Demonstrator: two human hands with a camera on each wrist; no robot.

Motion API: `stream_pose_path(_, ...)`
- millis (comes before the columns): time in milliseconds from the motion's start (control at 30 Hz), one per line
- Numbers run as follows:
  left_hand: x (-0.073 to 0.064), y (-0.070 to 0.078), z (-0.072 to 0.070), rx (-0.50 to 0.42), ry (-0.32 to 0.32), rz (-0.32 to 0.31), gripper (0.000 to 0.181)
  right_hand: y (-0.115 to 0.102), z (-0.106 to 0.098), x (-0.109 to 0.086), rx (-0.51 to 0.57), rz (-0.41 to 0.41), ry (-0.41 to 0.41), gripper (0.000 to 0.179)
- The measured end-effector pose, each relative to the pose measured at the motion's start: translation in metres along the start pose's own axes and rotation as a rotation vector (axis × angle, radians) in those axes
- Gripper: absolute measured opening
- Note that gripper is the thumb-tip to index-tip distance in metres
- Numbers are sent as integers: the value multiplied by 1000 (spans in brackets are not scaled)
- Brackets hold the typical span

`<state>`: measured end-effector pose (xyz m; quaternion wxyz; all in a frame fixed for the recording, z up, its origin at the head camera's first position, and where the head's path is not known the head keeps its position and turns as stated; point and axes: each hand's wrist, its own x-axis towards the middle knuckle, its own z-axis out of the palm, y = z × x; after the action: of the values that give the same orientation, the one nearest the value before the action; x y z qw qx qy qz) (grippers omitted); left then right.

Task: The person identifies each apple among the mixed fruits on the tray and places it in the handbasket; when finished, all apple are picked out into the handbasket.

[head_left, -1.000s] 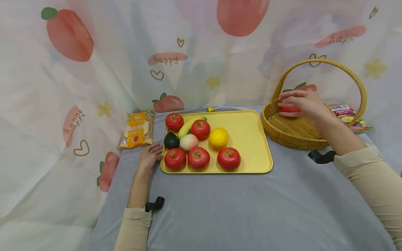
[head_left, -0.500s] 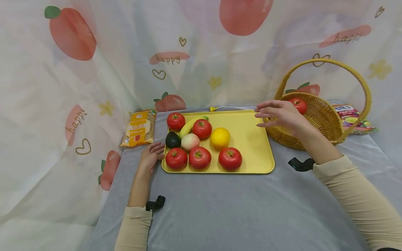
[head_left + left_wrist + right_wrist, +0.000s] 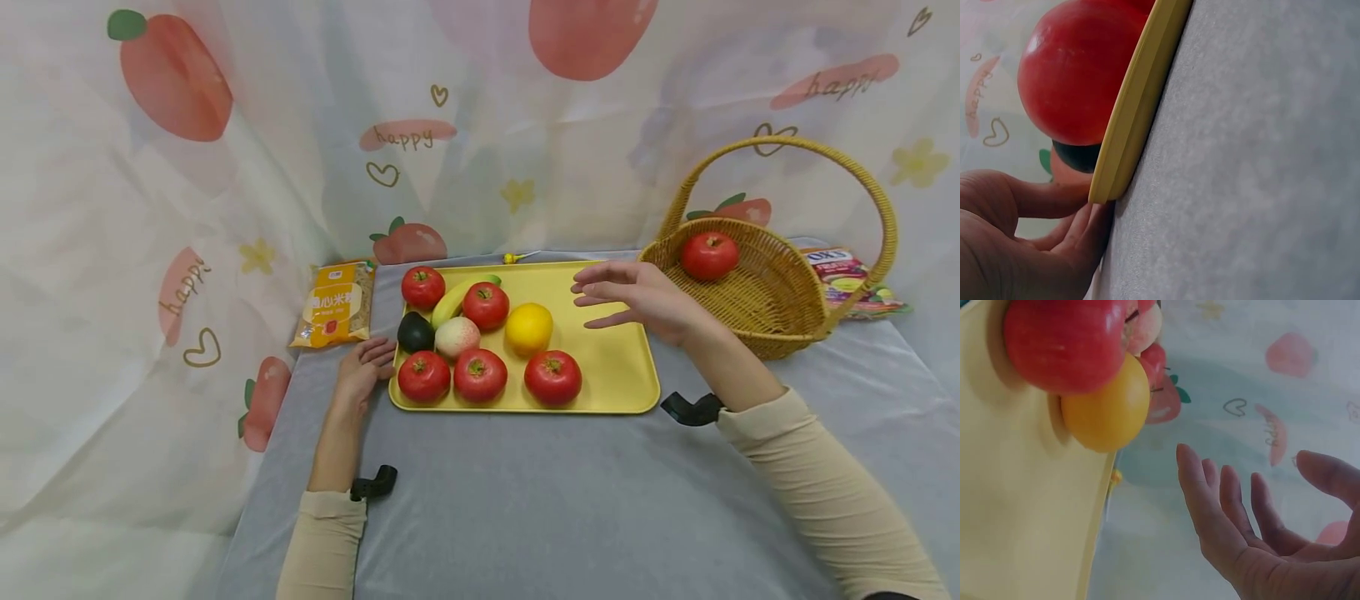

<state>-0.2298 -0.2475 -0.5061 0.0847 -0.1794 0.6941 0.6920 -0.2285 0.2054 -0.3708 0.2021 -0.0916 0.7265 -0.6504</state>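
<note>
In the head view, my right hand (image 3: 637, 298) hovers over the right part of the yellow tray (image 3: 611, 379), fingers spread and holding nothing. On the tray lie several red apples (image 3: 552, 378), a yellow lemon-like fruit (image 3: 528, 328), a banana (image 3: 450, 307), a pale pink peach (image 3: 457, 337) and a dark avocado (image 3: 415, 332). My left hand (image 3: 363, 372) rests on the table, touching the tray's left edge. The left wrist view shows its thumb (image 3: 1054, 199) against the rim. One red apple (image 3: 709, 256) sits in the wicker basket (image 3: 780, 304).
A yellow food packet (image 3: 337, 304) lies left of the tray. Behind the basket, whose tall handle (image 3: 821, 150) arches up, is a colourful snack packet (image 3: 847, 283). A small yellow-tipped item (image 3: 513, 258) lies behind the tray. A printed curtain (image 3: 300, 150) backs the grey-covered table.
My right hand has come out of the basket, leaving the red apple there, and moved left over the tray. The left hand has stayed at the tray's edge.
</note>
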Motion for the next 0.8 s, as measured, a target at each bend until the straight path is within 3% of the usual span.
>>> stream_pose_path(400,0,-1,0,-5,20,-14,63,29,23,16,4,39,-75,51)
stream_pose_path(800,-1,2,0,25,13,-27,65,54,32,20,-18,66,-78,53)
